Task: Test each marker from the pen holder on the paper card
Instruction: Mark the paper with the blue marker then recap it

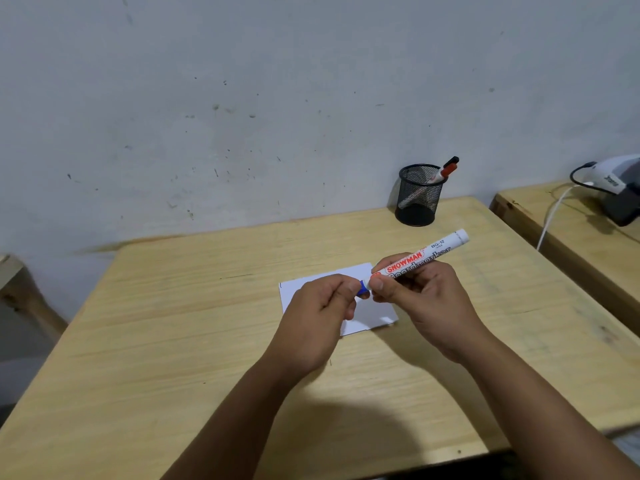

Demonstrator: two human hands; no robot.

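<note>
My right hand (pixel 420 299) grips a white Snowman board marker (pixel 429 252) by its barrel, held above the white paper card (pixel 377 311) on the wooden table (pixel 173 306). My left hand (pixel 320 306) pinches the marker's blue cap (pixel 363 287) at the barrel's left end; cap and barrel meet there. A black mesh pen holder (pixel 419 195) stands at the table's back right by the wall. One marker with a red cap (pixel 446 169) leans inside it.
A second wooden table (pixel 571 237) stands to the right, carrying a grey device (pixel 620 192) with a white cable (pixel 550 216). The grey wall (pixel 277 98) runs right behind the table. Part of a wooden piece (pixel 17 289) shows at the far left.
</note>
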